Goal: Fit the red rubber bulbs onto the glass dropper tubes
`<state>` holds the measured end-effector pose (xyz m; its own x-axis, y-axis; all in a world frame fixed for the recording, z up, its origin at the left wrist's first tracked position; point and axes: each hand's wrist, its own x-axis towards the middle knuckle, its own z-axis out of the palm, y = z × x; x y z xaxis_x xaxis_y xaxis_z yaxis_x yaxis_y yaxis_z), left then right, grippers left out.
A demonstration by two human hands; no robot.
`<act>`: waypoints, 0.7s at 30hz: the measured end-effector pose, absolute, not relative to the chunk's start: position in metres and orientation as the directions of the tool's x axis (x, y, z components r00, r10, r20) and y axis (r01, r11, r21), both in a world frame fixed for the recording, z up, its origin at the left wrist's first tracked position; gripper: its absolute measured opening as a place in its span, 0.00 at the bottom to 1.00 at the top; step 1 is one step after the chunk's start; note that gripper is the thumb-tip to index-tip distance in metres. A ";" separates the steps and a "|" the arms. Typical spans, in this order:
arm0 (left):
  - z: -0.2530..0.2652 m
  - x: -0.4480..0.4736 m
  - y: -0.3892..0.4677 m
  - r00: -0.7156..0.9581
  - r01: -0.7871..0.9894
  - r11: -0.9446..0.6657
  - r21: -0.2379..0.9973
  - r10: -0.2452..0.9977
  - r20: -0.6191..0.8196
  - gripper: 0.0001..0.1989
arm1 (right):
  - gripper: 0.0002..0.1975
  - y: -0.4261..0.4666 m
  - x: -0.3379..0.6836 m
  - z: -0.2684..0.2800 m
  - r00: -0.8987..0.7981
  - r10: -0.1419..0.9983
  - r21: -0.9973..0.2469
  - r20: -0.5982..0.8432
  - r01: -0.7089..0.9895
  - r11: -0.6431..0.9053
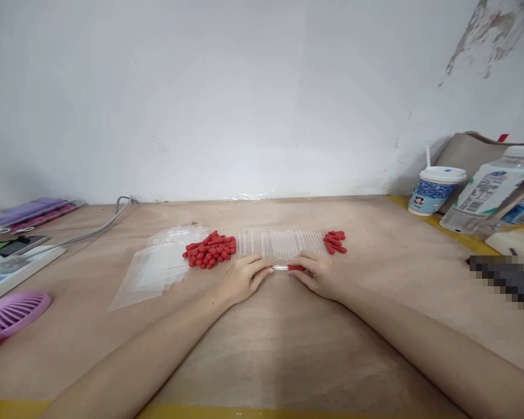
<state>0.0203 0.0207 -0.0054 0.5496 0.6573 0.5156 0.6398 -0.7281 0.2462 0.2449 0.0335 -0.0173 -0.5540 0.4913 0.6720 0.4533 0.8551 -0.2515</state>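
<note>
Between my hands a clear, thin tube [280, 267] lies level, low over the table. My left hand [247, 277] pinches its left end. My right hand [318, 274] is closed around a red rubber bulb [295, 267] at the tube's right end; the fingers hide how far the bulb sits on the tube. Just beyond my hands is a row of similar clear tubes [283, 244], lying side by side. A heap of red rubber bulbs [208, 250] is at the row's left end. Several more red pieces [335, 241] lie at its right end.
Clear plastic bags [157, 270] lie left of the heap. Farther left are a pink fan [15, 314], a power strip [26, 267] and a grey cable [91, 235]. At the right stand a paper cup [436, 189] and a tilted plastic bottle [489, 192]. A wall closes off the back.
</note>
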 end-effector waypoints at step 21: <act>-0.006 0.020 0.024 0.473 0.618 -0.732 0.285 0.637 0.609 0.10 | 0.08 0.033 0.245 -0.017 -0.477 0.463 -0.265 0.747 0.425 0.865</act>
<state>0.0198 0.0238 -0.0061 0.4732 0.6365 0.6090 0.6182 -0.7325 0.2852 0.2453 0.0326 -0.0172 -0.4766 0.4632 0.7472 0.4250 0.8654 -0.2654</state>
